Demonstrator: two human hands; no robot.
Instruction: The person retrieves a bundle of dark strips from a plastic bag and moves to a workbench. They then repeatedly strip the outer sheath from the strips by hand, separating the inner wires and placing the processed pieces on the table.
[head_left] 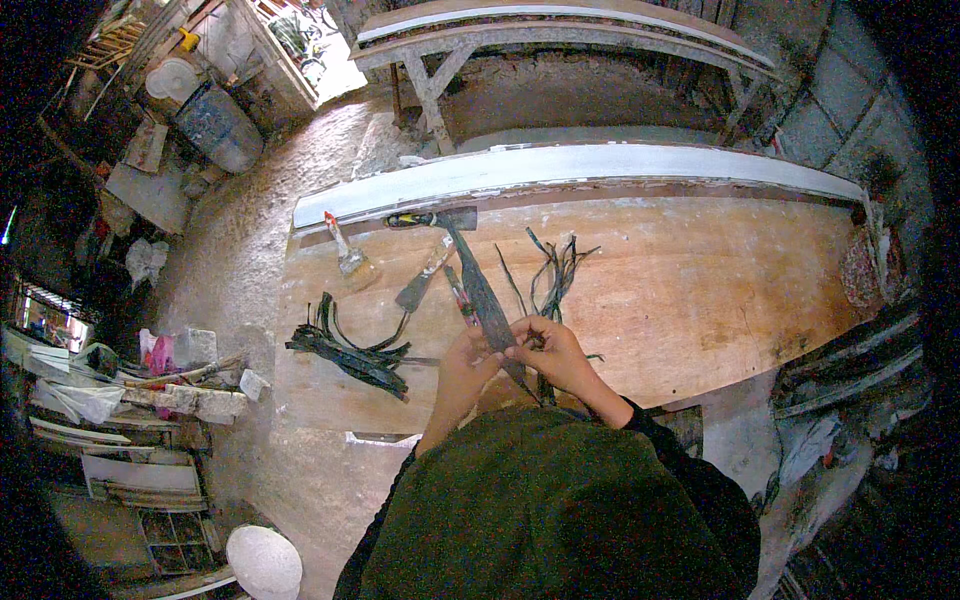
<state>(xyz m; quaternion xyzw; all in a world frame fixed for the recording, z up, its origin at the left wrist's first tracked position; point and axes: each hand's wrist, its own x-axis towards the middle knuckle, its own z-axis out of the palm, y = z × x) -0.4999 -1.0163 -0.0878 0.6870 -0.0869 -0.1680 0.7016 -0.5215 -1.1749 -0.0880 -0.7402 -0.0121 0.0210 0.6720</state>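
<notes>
My left hand (468, 368) and my right hand (553, 352) are close together at the near edge of the wooden board. Both pinch a long, dark, flat strip (482, 290), which slants away across the board; its exact material is unclear. Left of my hands lies a bundle of black strips (350, 355). Another loose bunch of thin dark strips (557, 275) is spread beyond my right hand. Beyond my left hand are a putty knife (415, 290) and a red-and-dark tool (459, 296), partly hidden by the strip.
A wide paintbrush (352, 262) and a yellow-and-black-handled tool (408, 219) lie on the board (720, 290). Along its far edge runs a long white plank (600, 165). Behind stands a wooden bench (560, 35). A blue barrel (220, 125) and stacked scraps stand left.
</notes>
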